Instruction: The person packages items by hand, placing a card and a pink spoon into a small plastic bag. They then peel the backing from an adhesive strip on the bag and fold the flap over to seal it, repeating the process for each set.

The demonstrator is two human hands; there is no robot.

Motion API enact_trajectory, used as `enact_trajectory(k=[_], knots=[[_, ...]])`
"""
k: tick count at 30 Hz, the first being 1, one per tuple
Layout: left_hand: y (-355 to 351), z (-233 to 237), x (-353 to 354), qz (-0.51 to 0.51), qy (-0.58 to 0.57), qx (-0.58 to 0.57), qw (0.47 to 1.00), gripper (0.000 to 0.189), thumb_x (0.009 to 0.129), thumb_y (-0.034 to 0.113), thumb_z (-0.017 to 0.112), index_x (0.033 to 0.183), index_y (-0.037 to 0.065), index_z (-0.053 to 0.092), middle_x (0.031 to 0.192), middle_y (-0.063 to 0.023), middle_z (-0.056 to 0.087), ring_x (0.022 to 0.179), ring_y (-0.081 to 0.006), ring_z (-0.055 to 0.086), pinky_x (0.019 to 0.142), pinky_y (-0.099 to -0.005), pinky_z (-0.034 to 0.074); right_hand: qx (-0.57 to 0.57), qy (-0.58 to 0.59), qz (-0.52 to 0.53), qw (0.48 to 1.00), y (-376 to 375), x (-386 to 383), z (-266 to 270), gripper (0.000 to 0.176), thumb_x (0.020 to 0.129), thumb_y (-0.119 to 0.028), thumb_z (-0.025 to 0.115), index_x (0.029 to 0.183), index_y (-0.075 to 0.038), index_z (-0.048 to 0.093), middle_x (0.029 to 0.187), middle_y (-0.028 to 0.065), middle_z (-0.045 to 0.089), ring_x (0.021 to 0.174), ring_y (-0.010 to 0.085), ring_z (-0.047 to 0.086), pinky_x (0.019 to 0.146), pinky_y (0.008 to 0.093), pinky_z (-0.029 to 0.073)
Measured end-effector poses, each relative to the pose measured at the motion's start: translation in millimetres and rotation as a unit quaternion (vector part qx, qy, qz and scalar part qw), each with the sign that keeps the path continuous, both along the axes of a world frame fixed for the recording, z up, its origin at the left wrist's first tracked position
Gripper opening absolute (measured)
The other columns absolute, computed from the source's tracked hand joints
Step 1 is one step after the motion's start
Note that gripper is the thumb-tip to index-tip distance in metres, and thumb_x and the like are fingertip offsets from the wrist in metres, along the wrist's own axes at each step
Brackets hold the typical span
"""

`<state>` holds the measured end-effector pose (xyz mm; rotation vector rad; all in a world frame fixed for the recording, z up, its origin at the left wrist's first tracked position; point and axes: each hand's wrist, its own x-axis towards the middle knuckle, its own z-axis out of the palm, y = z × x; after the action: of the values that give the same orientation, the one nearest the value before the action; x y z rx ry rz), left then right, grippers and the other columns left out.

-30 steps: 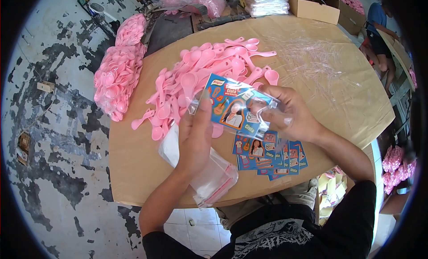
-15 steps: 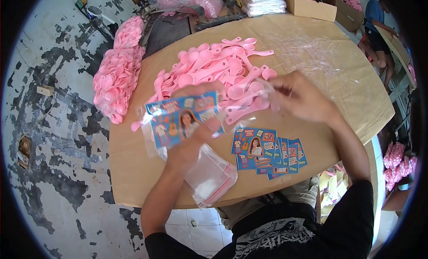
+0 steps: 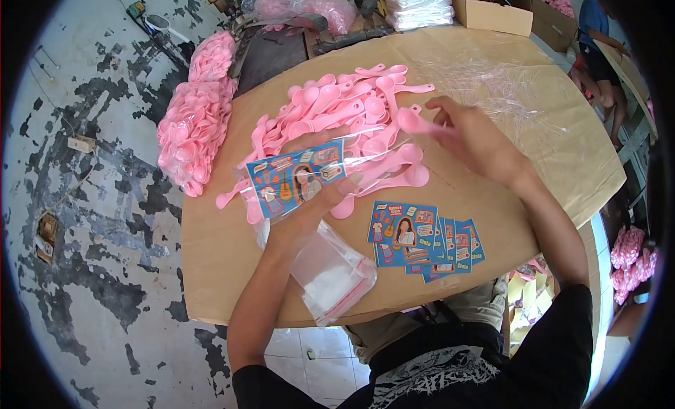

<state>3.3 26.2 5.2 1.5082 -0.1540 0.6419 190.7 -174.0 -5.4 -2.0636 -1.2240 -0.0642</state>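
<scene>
My left hand (image 3: 306, 213) is closed around a clear plastic bag with a blue printed card (image 3: 285, 184) in it, held over the front of a heap of pink plastic spoons (image 3: 330, 103). The bag's see-through end points right, towards my right hand (image 3: 485, 145). That hand pinches a pink spoon (image 3: 413, 120) by its handle, the bowl facing left, just above the table; its fingers are slightly blurred. Below lies a fanned stack of blue cards (image 3: 406, 233). Beside my left forearm rests a pile of clear bags (image 3: 330, 279) with reddish edge strips.
Thin clear plastic strips (image 3: 499, 85) are strewn over the brown-covered table (image 3: 562, 163). Big bags of pink spoons (image 3: 193, 131) stand at its left edge. Wrapped white packs (image 3: 415, 7) and a cardboard box (image 3: 492, 11) stand at the back. Another person (image 3: 598, 50) sits at far right.
My right hand has drawn back from the heap and now shows a pink spoon in its fingers. The bag and card in my left hand have shifted slightly right and tilted.
</scene>
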Motion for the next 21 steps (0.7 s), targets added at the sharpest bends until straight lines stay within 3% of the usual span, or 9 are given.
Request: enact_trajectory(k=[4, 5, 8, 12, 13, 17, 20, 21], knots=[[8.2, -0.7, -0.5, 0.020, -0.006, -0.081, 0.996, 0.059, 0.076, -0.002, 0.073, 0.128, 0.005, 0.045, 0.129, -0.0181, 0.054, 0.115, -0.0227, 0.056, 0.095, -0.0361, 0.049, 0.091, 0.103, 0.059, 0.989, -12.2, -3.1, 31.2, 0.024, 0.089, -0.006, 0.062, 0.111, 0.002, 0.062, 0.094, 0.0119, 0.069, 0.084, 0.0160, 0.066, 0.072, 0.0304, 0.052], [10.0, -1.0, -0.5, 0.020, -0.006, -0.095, 0.995, 0.060, 0.077, -0.001, 0.073, 0.129, 0.006, 0.044, 0.129, -0.0181, 0.055, 0.115, -0.0224, 0.056, 0.095, -0.0359, 0.049, 0.074, 0.195, 0.056, 0.976, -16.5, -11.6, 44.1, 0.022, 0.091, -0.006, 0.060, 0.111, 0.002, 0.063, 0.100, 0.0067, 0.068, 0.089, 0.0096, 0.062, 0.076, 0.0260, 0.051], [9.1, -1.9, 0.0, 0.008, 0.008, -0.133, 0.991, 0.062, 0.077, 0.000, 0.074, 0.130, 0.006, 0.043, 0.127, -0.0178, 0.055, 0.115, -0.0214, 0.056, 0.095, -0.0354, 0.048, 0.142, 0.214, 0.189, 0.948, -17.6, -21.4, 42.6, 0.020, 0.092, -0.006, 0.059, 0.111, 0.001, 0.064, 0.106, 0.0057, 0.066, 0.093, 0.0094, 0.060, 0.081, 0.0239, 0.049], [-2.6, -5.6, -2.8, -0.028, 0.031, -0.118, 0.992, 0.059, 0.077, 0.003, 0.076, 0.126, 0.007, 0.044, 0.125, -0.0170, 0.056, 0.116, -0.0212, 0.055, 0.096, -0.0365, 0.047, 0.140, 0.370, 0.232, 0.889, -11.5, -46.0, 34.2, 0.024, 0.092, -0.007, 0.061, 0.115, 0.000, 0.061, 0.106, 0.0062, 0.064, 0.097, 0.0092, 0.059, 0.085, 0.0245, 0.048], [-5.1, -6.8, -2.8, -0.032, 0.028, -0.101, 0.994, 0.059, 0.077, 0.004, 0.077, 0.125, 0.008, 0.044, 0.125, -0.0169, 0.056, 0.117, -0.0218, 0.054, 0.097, -0.0370, 0.047, 0.130, 0.320, 0.246, 0.906, -7.7, -52.2, 34.3, 0.028, 0.091, -0.006, 0.062, 0.118, 0.000, 0.059, 0.103, 0.0066, 0.063, 0.096, 0.0088, 0.059, 0.081, 0.0241, 0.049], [-10.7, -19.7, -0.4, -0.101, -0.004, -0.052, 0.993, 0.062, 0.074, 0.011, 0.082, 0.123, 0.011, 0.045, 0.128, -0.0176, 0.053, 0.117, -0.0276, 0.053, 0.098, -0.0397, 0.046, 0.234, 0.308, 0.290, 0.875, 5.7, -77.0, 24.2, 0.022, 0.090, -0.005, 0.064, 0.110, -0.001, 0.058, 0.096, 0.0048, 0.063, 0.089, 0.0076, 0.059, 0.071, 0.0220, 0.049], [-19.4, -14.6, -2.5, -0.132, 0.027, -0.110, 0.985, 0.067, 0.072, 0.013, 0.084, 0.125, 0.009, 0.043, 0.129, -0.0180, 0.052, 0.120, -0.0270, 0.052, 0.099, -0.0391, 0.045, 0.199, 0.215, 0.262, 0.919, 4.3, -70.7, 24.0, 0.016, 0.088, -0.004, 0.065, 0.102, -0.001, 0.058, 0.095, 0.0038, 0.063, 0.086, 0.0071, 0.060, 0.069, 0.0220, 0.049], [-12.1, -20.0, -10.6, -0.082, 0.112, -0.055, 0.989, 0.083, 0.076, 0.027, 0.080, 0.141, 0.015, 0.030, 0.135, -0.0140, 0.047, 0.125, -0.0282, 0.049, 0.101, -0.0434, 0.045, 0.211, 0.173, 0.229, 0.934, 0.4, -67.8, 31.2, 0.014, 0.088, -0.003, 0.064, 0.101, -0.001, 0.059, 0.094, 0.0032, 0.063, 0.084, 0.0067, 0.059, 0.068, 0.0221, 0.049]])
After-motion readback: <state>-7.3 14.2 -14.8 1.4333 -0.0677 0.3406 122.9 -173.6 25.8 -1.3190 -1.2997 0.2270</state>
